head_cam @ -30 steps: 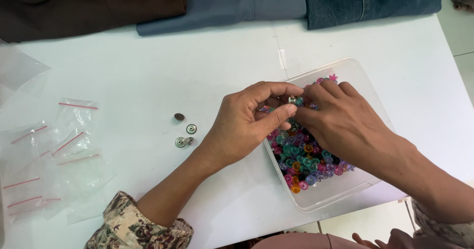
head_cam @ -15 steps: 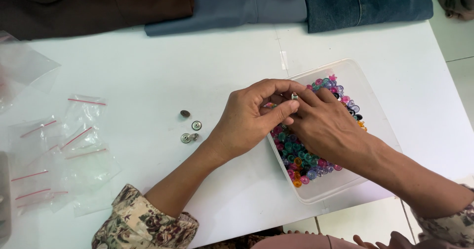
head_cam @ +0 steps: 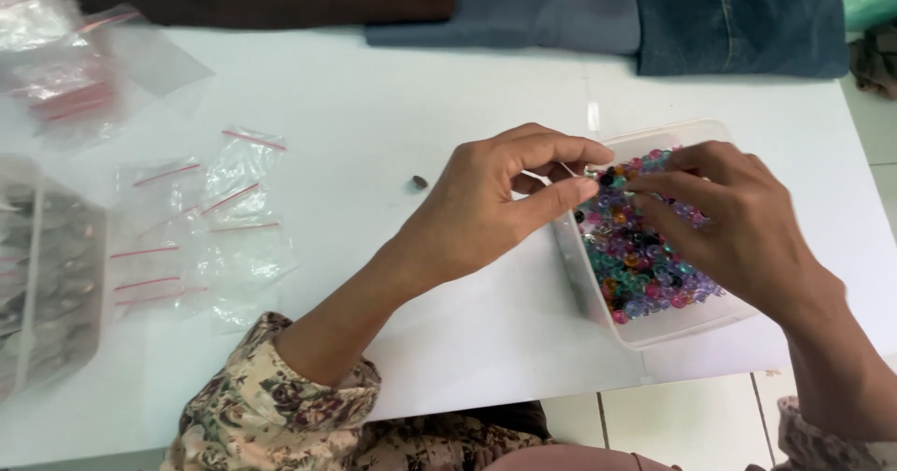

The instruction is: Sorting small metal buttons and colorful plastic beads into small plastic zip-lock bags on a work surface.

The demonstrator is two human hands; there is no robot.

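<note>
Multicoloured plastic beads fill a clear tub at the white table's right edge, where both hands meet above them. Left hand and right hand pinch a tiny piece between fingertips, apparently mid-assembly; finishing would seem to call for steady, fine alignment. Small zip bags lie well to the left.

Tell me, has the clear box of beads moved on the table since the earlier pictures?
Cannot tell. The clear box of beads lies at the white table's near right edge in every picture; only the head camera clearly shifts. Both hands work over it.
</note>
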